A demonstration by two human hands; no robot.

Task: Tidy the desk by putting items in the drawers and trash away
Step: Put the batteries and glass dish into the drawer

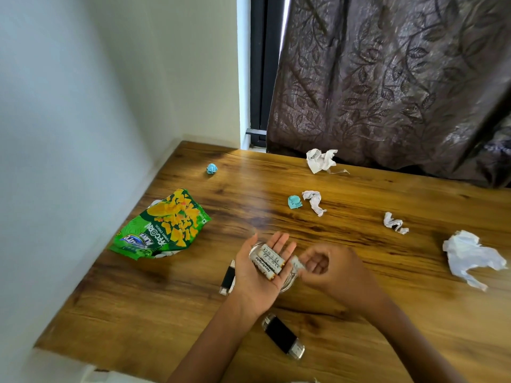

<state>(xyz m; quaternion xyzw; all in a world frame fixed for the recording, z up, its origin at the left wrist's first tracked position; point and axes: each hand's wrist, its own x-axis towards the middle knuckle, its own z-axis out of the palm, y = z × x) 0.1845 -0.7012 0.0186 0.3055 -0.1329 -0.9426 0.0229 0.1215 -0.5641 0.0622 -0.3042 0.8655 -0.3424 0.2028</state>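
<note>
Batteries [267, 261] lie in our upturned left hand [258, 272], two or three white cylinders side by side across the palm, their long axes running from the heel of the thumb toward the little-finger edge. That hand's fingers [279, 241] are straight and loosely together, cradling rather than gripping. Just off those fingertips our right hand [329, 268] pinches one more battery [298, 263] between thumb and curled fingers, its near end pointing at the palm and almost touching the ones already there. We judge the next move to be a short slide leftward to lay it parallel with the others; the right hand is the nearer one.

Beneath the left fingers sits a clear glass jar [289, 280], smooth and round, half hidden. Black USB sticks [283, 338] with metal caps lie below the wrist and beside the thumb. Farther out from the fingertips are crumpled white papers [467, 255], small blue paper balls [294, 202] and a glossy green snack bag [166, 225] on the wood-grain desk [359, 313].
</note>
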